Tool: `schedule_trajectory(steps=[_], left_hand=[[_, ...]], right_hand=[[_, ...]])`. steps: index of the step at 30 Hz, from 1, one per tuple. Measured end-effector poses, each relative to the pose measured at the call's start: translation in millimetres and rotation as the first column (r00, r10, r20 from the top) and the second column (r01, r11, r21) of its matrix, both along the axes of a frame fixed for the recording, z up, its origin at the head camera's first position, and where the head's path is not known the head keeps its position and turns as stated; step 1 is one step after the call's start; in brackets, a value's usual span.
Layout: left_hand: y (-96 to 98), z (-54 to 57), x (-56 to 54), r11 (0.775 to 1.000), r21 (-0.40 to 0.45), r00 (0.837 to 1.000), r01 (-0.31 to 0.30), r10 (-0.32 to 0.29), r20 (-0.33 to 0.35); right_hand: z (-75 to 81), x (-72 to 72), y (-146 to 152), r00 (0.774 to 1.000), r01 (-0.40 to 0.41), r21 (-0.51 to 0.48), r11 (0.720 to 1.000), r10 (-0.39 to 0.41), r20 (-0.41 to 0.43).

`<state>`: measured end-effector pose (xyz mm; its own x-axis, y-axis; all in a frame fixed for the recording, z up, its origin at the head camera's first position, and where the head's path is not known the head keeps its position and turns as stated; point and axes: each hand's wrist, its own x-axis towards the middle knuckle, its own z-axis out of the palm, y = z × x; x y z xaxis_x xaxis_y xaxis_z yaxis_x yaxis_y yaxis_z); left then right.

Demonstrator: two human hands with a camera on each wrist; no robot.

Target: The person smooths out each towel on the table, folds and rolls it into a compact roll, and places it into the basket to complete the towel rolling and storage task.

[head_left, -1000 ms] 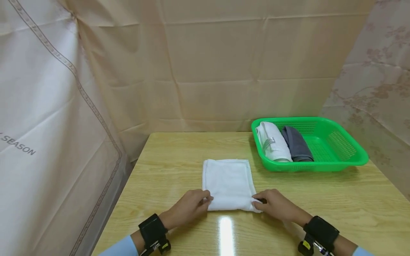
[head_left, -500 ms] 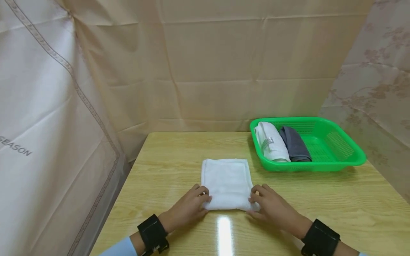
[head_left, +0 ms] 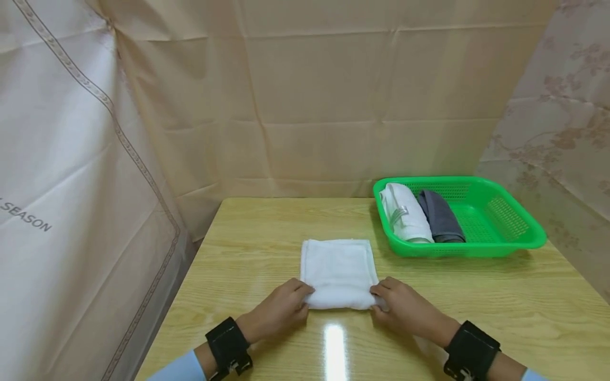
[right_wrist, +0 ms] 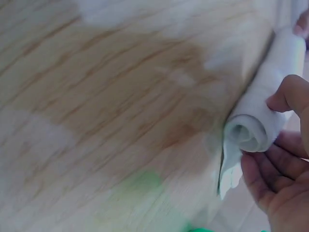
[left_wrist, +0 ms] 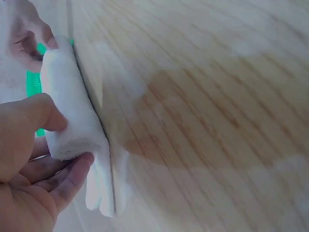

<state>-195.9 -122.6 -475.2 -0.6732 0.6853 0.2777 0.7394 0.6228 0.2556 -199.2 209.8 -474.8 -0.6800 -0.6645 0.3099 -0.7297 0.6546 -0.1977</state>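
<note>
A white towel (head_left: 338, 267) lies on the table, its near edge rolled into a thick roll and its far part flat. At the roll's left end my left hand (head_left: 284, 307) pinches it, thumb on the near side and fingers at the end, as the left wrist view shows on the towel roll (left_wrist: 72, 96). My right hand (head_left: 402, 309) grips the right end between thumb and fingers. The spiral of the rolled towel (right_wrist: 248, 133) shows in the right wrist view, with the right thumb (right_wrist: 289, 96) on top.
A green basket (head_left: 505, 246) stands at the back right of the wooden table (head_left: 248, 238). In its left part lie a rolled white towel (head_left: 405, 214) and a rolled dark grey towel (head_left: 440, 217). Cloth hangs (head_left: 310, 106) behind the table and on both sides.
The right hand's fingers lifted and took a fresh hold on the right end of the roll. The rolled edge has moved slightly away from me and looks thicker.
</note>
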Motion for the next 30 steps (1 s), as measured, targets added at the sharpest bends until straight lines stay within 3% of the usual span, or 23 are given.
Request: schedule_trajectory(steps=[4, 7, 10, 13, 15, 17, 19, 20, 22, 24, 27, 30], left_hand=[[-1.1, -0.9, -2.2, 0.998, 0.057, 0.987, -0.038, 0.028, 0.158], [-2.6, -0.5, -3.5, 0.992, 0.113, 0.964, -0.054, 0.023, 0.265], [-3.5, 0.7, -5.2, 0.989, 0.136, 0.949, -0.051, 0.006, 0.315], [-3.0, 1.3, -8.1, 0.988, 0.143, 0.943, -0.062, 0.011, 0.331], [-2.3, 0.9, -9.8, 0.985, 0.154, 0.948, -0.074, 0.022, 0.316], [-1.6, -0.1, -10.2, 0.984, 0.162, 0.96, -0.081, 0.033, 0.28], [-0.9, -0.9, -9.6, 0.986, 0.15, 0.978, -0.068, 0.036, 0.203], [-0.3, -1.1, -9.0, 0.989, 0.135, 0.988, -0.055, 0.035, 0.151], [0.3, -1.7, -7.7, 0.995, 0.091, 0.998, -0.032, 0.028, 0.053], [1.0, -1.8, -6.9, 0.999, 0.041, 1.0, -0.018, 0.019, -0.023], [0.8, -1.8, -5.5, 1.0, -0.011, 0.998, -0.012, 0.012, -0.061], [3.4, -0.8, -3.8, 0.999, -0.039, 0.997, -0.017, 0.015, -0.072]], right_hand=[[1.0, -5.2, 5, 0.983, -0.015, -0.068, 0.998, 0.028, 0.184], [2.3, -7.6, 8, 0.935, 0.002, -0.138, 0.99, 0.047, 0.35], [5.4, -9.3, 10, 0.874, 0.042, -0.181, 0.983, 0.051, 0.482], [8.9, -12.2, 13, 0.823, 0.075, -0.208, 0.975, 0.057, 0.565], [10.4, -14.5, 15, 0.787, 0.092, -0.239, 0.967, 0.076, 0.612], [9.8, -16.7, 16, 0.76, 0.11, -0.265, 0.958, 0.091, 0.644], [8.5, -18.0, 18, 0.747, 0.116, -0.295, 0.948, 0.112, 0.656], [7.7, -18.2, 18, 0.748, 0.12, -0.306, 0.944, 0.117, 0.653], [6.0, -17.1, 19, 0.791, 0.115, -0.316, 0.942, 0.105, 0.603], [5.6, -14.2, 18, 0.862, 0.096, -0.302, 0.949, 0.073, 0.502], [4.3, -8.6, 14, 0.965, 0.048, -0.218, 0.975, 0.011, 0.261], [4.3, -3.4, 10, 0.999, 0.024, -0.104, 0.994, -0.019, 0.05]])
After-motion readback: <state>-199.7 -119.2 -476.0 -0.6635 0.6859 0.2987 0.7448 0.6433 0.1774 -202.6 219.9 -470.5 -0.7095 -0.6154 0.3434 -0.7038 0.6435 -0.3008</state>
